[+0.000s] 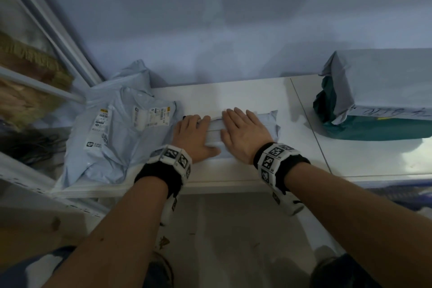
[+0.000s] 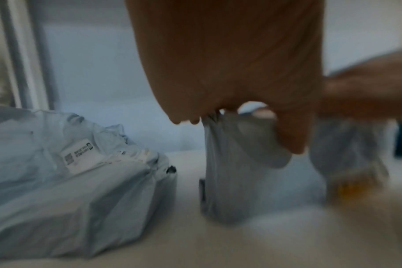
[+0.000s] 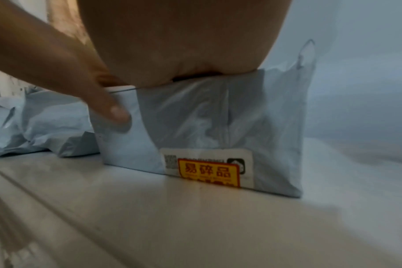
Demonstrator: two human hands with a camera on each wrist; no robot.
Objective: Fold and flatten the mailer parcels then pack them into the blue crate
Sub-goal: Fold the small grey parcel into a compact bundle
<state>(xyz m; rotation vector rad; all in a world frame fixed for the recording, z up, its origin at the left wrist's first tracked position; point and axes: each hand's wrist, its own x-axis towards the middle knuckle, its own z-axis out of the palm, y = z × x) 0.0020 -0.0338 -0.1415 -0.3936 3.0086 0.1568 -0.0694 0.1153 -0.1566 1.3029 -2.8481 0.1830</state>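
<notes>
A folded pale grey mailer parcel [image 1: 268, 119] lies on the white table [image 1: 304, 159], straight in front of me. My right hand [image 1: 243, 133] lies flat on it with straight fingers, pressing down. My left hand [image 1: 194, 133] is on its left end, fingers curled over the edge and gripping the fold. In the left wrist view the left hand [image 2: 230, 54] holds a bunched part of the parcel [image 2: 230, 172]; that frame is blurred. The right wrist view shows the right hand [image 3: 172, 36] on top of the parcel [image 3: 218, 117], thumb against its side, and a red and yellow sticker [image 3: 208, 172] low on its front.
A loose pile of crumpled pale blue mailers [image 1: 117, 128] with white labels lies at the table's left end, touching the left hand's side. A teal box [image 1: 374, 128] draped in grey plastic stands at the right. Metal shelving [image 1: 35, 91] is at the left, the wall behind.
</notes>
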